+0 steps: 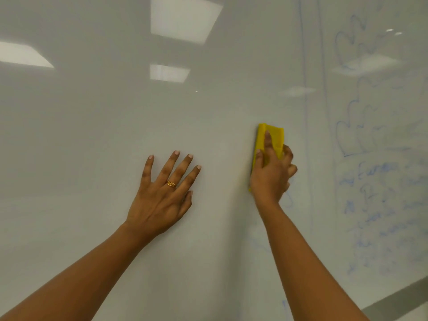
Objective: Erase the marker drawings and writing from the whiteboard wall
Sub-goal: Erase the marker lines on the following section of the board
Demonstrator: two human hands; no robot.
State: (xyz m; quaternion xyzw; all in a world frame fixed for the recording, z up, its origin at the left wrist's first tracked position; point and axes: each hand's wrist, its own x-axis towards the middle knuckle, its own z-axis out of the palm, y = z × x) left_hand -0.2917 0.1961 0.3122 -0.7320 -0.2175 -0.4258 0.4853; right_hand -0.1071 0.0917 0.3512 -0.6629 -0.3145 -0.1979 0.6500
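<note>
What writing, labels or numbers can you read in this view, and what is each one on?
Blue handwriting on the whiteboard wall, right of the right hand: several lines, too blurred to read.
Blue outline drawings above it: shapes only, no letters.
Faint blue marks beside that hand: smeared, unreadable.
Yellow cloth: no label visible.

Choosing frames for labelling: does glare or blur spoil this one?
Head view: ceiling-light reflections glare on the whiteboard wall, upper left and centre; the right hand gripping the yellow cloth is motion-blurred; the blue writing looks soft; the left hand is sharp.
</note>
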